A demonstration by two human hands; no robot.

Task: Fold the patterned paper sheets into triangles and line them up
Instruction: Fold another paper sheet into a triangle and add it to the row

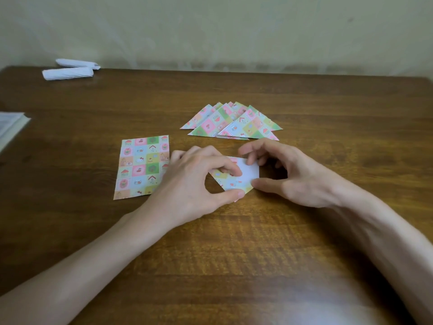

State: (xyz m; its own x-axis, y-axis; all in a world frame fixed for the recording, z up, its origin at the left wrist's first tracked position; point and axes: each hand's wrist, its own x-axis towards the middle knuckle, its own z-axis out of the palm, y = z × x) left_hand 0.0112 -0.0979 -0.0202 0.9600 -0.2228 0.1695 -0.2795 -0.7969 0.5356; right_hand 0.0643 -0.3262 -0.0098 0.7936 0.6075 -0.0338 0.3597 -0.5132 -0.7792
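Pastel-checked paper sheet [235,178], half folded with its white underside showing, lies mid-desk, each hand's grip pinched on it: left hand [196,181], right hand [297,174]. Flat sheets [140,167] sit left; finished triangles [232,124] overlap behind. Grainy brown wooden desk [234,242], pale wall [234,26].

left hand [194,181]: palm down, index fingertip and thumb tip pressed downward, other fingers curled
right hand [290,174]: just beside the left, thumb extended toward it, fingers arched, tips down
forearms: bare, converging forward from both lower corners
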